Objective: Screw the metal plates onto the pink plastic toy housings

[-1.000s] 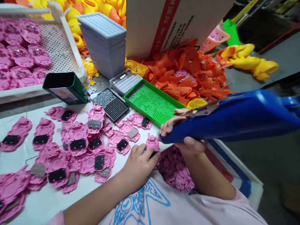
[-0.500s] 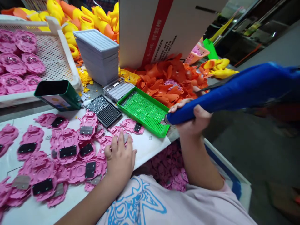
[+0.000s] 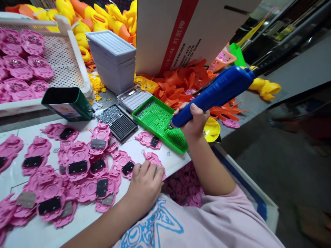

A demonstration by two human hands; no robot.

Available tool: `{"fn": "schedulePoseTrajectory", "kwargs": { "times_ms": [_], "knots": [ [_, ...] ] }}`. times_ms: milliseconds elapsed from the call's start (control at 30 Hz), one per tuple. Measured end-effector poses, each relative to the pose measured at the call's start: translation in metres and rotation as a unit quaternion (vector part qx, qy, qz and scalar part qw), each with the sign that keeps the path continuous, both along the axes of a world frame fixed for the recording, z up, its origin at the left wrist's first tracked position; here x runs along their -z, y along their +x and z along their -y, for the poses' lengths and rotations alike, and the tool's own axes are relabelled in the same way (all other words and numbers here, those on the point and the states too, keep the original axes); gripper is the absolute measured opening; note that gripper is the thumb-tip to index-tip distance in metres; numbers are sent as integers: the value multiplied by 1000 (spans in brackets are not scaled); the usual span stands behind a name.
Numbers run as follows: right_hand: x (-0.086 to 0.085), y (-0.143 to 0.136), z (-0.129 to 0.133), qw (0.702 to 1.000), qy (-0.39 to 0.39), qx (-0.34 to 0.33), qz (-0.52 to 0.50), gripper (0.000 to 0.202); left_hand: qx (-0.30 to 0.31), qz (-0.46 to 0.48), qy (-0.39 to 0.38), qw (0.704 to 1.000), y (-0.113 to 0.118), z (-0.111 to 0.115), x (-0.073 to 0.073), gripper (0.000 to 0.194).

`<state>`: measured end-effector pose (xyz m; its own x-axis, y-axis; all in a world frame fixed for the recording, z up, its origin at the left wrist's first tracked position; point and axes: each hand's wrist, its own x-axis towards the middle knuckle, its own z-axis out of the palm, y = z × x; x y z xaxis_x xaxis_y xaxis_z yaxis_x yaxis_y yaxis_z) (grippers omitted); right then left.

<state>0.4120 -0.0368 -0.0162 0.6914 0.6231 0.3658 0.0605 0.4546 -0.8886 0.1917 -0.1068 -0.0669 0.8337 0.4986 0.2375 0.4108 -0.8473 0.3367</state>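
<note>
My right hand (image 3: 197, 123) is wrapped round a blue electric screwdriver (image 3: 219, 90), its bit tip over the green perforated tray (image 3: 161, 120) of small screws. At the table's front edge, my left hand (image 3: 146, 182) has its fingers bent over a pink plastic casing (image 3: 153, 159), partly hiding it. Just left of that hand lies a pink casing with a black cover plate (image 3: 127, 167). Another pink casing (image 3: 141, 137) rests by the green tray. Several more, some stacked, with black or grey plates, spread over the left of the white board (image 3: 103, 220).
Behind the casings stand a black grid tray (image 3: 126, 127) of screws, a dark green tin (image 3: 77, 110) and stacked white trays (image 3: 113, 65). A white crate (image 3: 67, 58) holds pink parts. Orange pieces (image 3: 170, 86) lie before a carton (image 3: 155, 31). A yellow piece (image 3: 212, 129) is beyond my right wrist.
My left hand has moved right and toward me, with a pink casing under its fingers. The screwdriver has shifted left, its tip now further over the green tray. My view has turned slightly.
</note>
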Motion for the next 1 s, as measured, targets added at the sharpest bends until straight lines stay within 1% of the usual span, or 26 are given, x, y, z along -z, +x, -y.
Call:
{"fn": "schedulePoseTrajectory", "kwargs": {
  "times_ms": [100,267,367,567,700,867,933,1000],
  "knots": [
    [3,0,-2,1000,16,-7,-9,20,32,3,-6,999,0,1,1,27],
    [7,2,-4,999,19,-31,-17,22,41,13,-5,999,0,0,1,28],
    [6,1,-4,999,5,-47,-7,25,43,19,-10,999,0,0,4,27],
    [3,-1,-5,999,-21,-36,31,27,44,26,-16,999,0,1,4,28],
    [-6,0,0,999,-6,-46,27,24,44,25,-19,999,0,1,4,28],
    [-28,-10,22,998,7,-58,-6,28,45,37,-11,998,0,2,8,29],
    [-34,-19,34,996,-3,-88,-14,30,45,43,-6,998,0,2,9,28],
    [-35,-29,45,991,-12,-134,-23,31,44,48,-2,998,1,2,9,27]
  ]
}}
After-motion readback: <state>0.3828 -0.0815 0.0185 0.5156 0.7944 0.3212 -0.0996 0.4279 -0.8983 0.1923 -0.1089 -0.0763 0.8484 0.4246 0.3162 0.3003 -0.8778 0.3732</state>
